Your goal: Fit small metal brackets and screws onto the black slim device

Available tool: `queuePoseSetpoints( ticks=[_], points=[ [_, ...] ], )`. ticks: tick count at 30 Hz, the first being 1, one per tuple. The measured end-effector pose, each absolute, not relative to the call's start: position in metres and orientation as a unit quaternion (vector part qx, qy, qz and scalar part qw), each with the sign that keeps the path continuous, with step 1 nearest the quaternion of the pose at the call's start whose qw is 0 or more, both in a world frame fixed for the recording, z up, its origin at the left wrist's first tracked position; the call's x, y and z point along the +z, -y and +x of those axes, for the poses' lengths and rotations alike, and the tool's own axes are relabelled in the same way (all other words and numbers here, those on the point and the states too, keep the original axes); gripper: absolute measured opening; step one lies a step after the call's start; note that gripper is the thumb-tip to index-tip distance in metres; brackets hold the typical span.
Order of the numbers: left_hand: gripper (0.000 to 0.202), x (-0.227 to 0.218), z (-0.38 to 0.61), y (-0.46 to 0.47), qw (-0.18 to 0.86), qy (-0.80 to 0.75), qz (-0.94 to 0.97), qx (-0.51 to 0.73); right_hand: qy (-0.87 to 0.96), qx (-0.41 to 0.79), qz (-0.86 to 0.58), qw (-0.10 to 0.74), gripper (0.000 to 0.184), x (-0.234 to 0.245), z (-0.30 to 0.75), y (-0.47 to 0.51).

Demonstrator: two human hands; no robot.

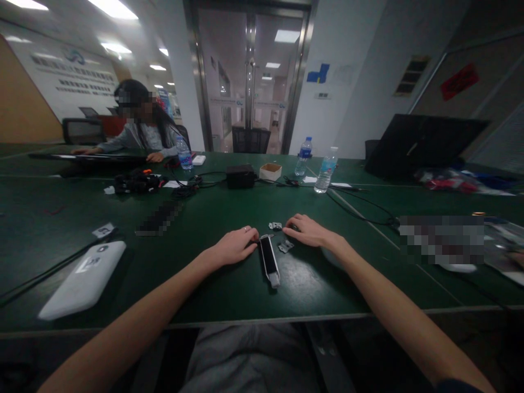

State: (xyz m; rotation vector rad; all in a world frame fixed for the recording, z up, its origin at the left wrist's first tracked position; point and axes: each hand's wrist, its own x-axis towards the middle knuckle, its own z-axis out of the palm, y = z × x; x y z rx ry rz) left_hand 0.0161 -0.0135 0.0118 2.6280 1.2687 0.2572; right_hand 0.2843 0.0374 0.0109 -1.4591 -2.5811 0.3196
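My left hand (237, 246) lies on the green table, its thumb and loosely bent fingers apart. Its fingertips are at the far left side of a narrow device (269, 257) with a black face and white edges; whether they touch it I cannot tell. Just right of the device's far end are two small grey metal-looking pieces, a farther piece (275, 225) and a nearer piece (285, 246). My right hand (307, 230) rests beside them, fingers bent, with a dark gap between thumb and forefinger. I see nothing held in either hand.
At the left lies a white, flat case (88, 278) near a black cable. Farther back stand a black box (240, 177), a small open carton (271, 172) and water bottles (326, 172). Cables cross the table (221, 295). Another person (139, 125) sits at the far left.
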Motion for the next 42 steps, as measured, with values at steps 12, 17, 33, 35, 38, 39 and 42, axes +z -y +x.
queuePoseSetpoints(
  ticks=[12, 17, 33, 35, 38, 39, 42],
  points=[
    [0.018, 0.014, 0.017, 0.015, 0.107, -0.433, 0.892, 0.08, 0.862, 0.098, -0.494, 0.056, 0.053, 0.007, 0.287, -0.037],
    [0.018, 0.01, 0.016, 0.014, 0.098, -0.426, 0.896, 0.083, 0.855, 0.078, -0.509, 0.059, 0.051, -0.002, 0.286, -0.04],
    [0.019, 0.011, 0.016, 0.014, 0.084, -0.424, 0.899, 0.073, 0.848, 0.036, -0.522, 0.087, 0.04, -0.014, 0.276, -0.04],
    [0.019, 0.011, 0.016, 0.014, 0.083, -0.423, 0.899, 0.072, 0.866, 0.039, -0.486, 0.111, 0.034, -0.01, 0.274, -0.039],
    [0.02, 0.011, 0.016, 0.015, 0.083, -0.423, 0.899, 0.078, 0.89, 0.07, -0.423, 0.154, 0.027, -0.001, 0.27, -0.035],
    [0.021, 0.01, 0.016, 0.015, 0.083, -0.422, 0.899, 0.081, 0.894, 0.076, -0.408, 0.168, 0.027, 0.001, 0.268, -0.034],
    [0.025, 0.01, 0.017, 0.015, 0.072, -0.424, 0.899, 0.082, 0.897, 0.074, -0.39, 0.193, 0.025, 0.006, 0.264, -0.029]
  ],
)
